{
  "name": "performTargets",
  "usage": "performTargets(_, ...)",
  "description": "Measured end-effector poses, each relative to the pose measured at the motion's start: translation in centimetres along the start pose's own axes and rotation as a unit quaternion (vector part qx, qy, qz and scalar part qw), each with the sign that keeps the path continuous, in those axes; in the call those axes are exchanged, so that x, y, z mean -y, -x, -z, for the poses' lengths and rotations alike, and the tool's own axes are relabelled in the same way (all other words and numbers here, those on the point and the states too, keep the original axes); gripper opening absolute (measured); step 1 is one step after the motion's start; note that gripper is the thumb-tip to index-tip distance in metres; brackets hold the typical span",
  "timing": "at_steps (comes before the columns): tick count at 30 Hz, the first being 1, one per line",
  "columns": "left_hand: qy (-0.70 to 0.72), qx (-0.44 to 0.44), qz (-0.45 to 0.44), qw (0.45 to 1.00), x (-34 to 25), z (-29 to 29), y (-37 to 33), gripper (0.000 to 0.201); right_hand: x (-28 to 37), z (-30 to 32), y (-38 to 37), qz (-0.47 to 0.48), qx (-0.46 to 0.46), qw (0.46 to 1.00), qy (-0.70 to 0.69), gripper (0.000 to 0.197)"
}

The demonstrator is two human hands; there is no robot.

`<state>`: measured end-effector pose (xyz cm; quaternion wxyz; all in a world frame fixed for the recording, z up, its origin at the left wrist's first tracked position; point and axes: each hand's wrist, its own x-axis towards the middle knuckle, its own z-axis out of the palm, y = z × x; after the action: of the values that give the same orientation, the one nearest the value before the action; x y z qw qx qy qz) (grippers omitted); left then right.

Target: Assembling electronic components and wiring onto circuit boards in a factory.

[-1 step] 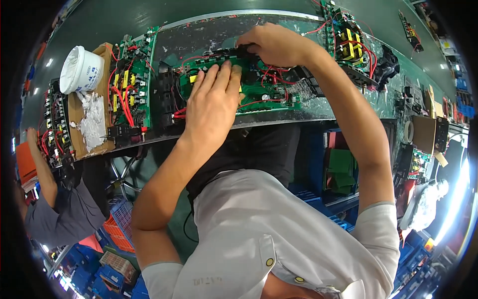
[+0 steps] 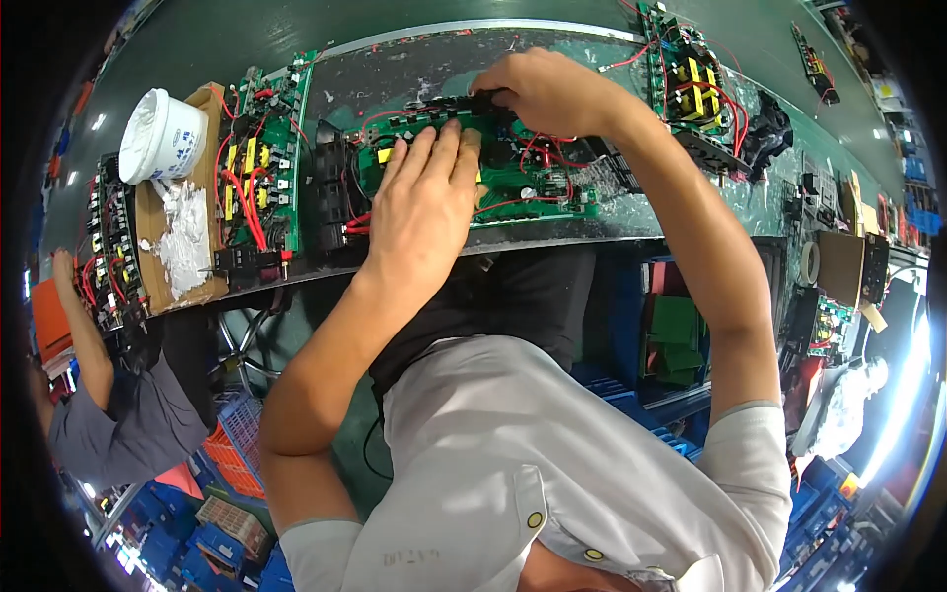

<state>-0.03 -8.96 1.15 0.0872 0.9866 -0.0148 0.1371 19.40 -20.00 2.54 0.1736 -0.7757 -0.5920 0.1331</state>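
A green circuit board (image 2: 513,209) with red wires and yellow parts lies on the dark work surface in front of me. My left hand (image 2: 422,202) rests flat on its middle, fingers stretched out, covering the parts beneath. At the board's far edge my right hand (image 2: 538,91) is closed, its fingertips bent down onto a small black piece (image 2: 485,99). What exactly the fingers grip there is mostly hidden. Black end housing (image 2: 335,183) stands at the board's left end, beside my left hand.
Left of the board stands another populated circuit board (image 2: 258,183), then a cardboard tray (image 2: 153,252) with white paste and a white tub (image 2: 163,138). More boards (image 2: 695,94) and crumpled black material (image 2: 767,133) lie at the right. A co-worker's arm (image 2: 89,340) reaches in at far left.
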Motion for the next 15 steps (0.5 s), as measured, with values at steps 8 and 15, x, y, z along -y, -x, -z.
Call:
performTargets(8,-0.016,-0.002,0.009,1.0,0.2,0.1,0.4,0.053,2.5,-1.2,1.5,-0.049,-0.056,0.997,0.028,0.032)
performTargets(15,0.011,-0.028,0.006,1.0,0.1,-0.6,0.3,0.053,2.2,-0.7,-2.1,-0.026,0.007,1.0,-0.01,0.035)
